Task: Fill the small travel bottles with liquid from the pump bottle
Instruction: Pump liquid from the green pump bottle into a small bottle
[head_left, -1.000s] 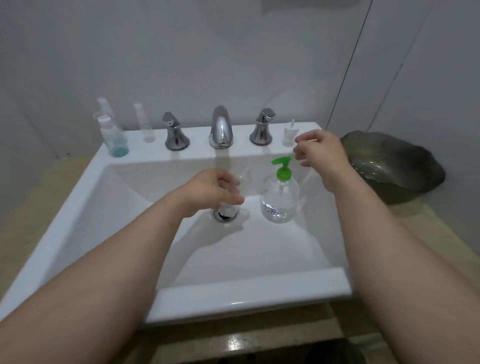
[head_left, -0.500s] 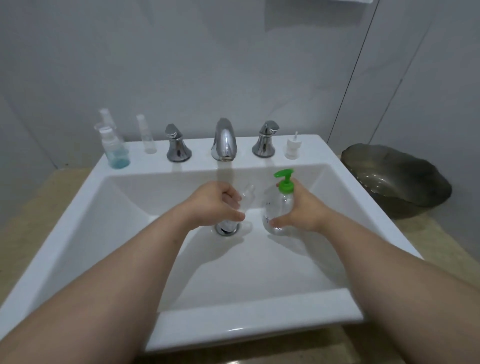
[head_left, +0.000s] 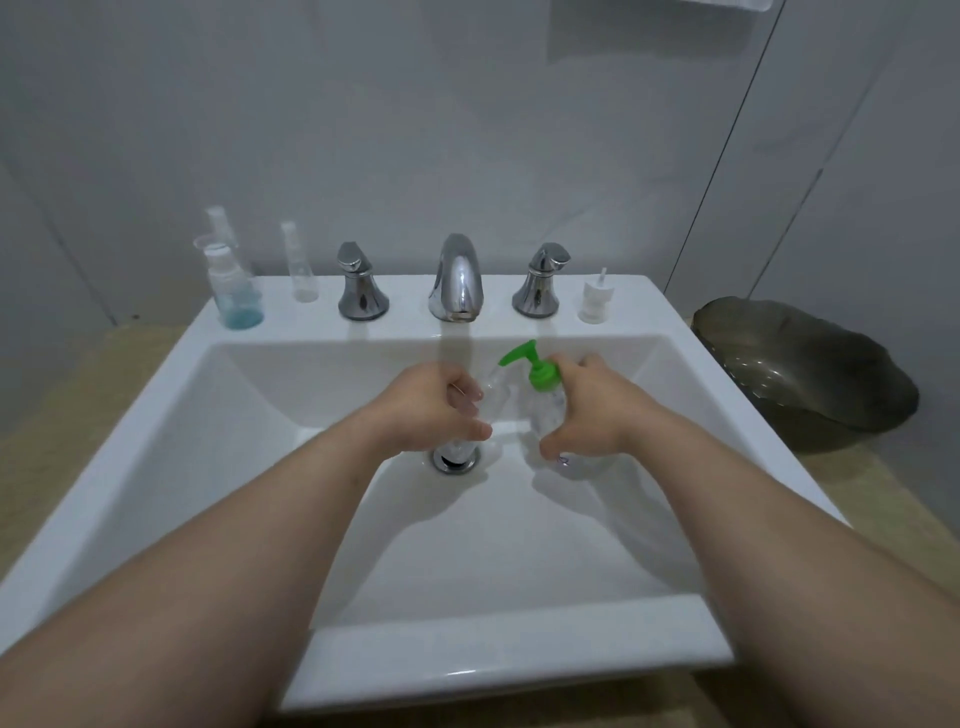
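The left hand (head_left: 436, 410) grasps a travel bottle (head_left: 493, 397), mouth tilted toward one o'clock, probably to meet the nozzle of the pump bottle (head_left: 543, 402), which the right hand (head_left: 587, 410) grasps.

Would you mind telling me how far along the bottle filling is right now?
Done: a white spray cap stands on the sink ledge. In hand: the left hand grips a small clear bottle over the drain; the right hand grips the pump bottle, green nozzle aimed at it. Left: pumping, since I cannot see liquid in it, plus the slim bottle on the ledge.
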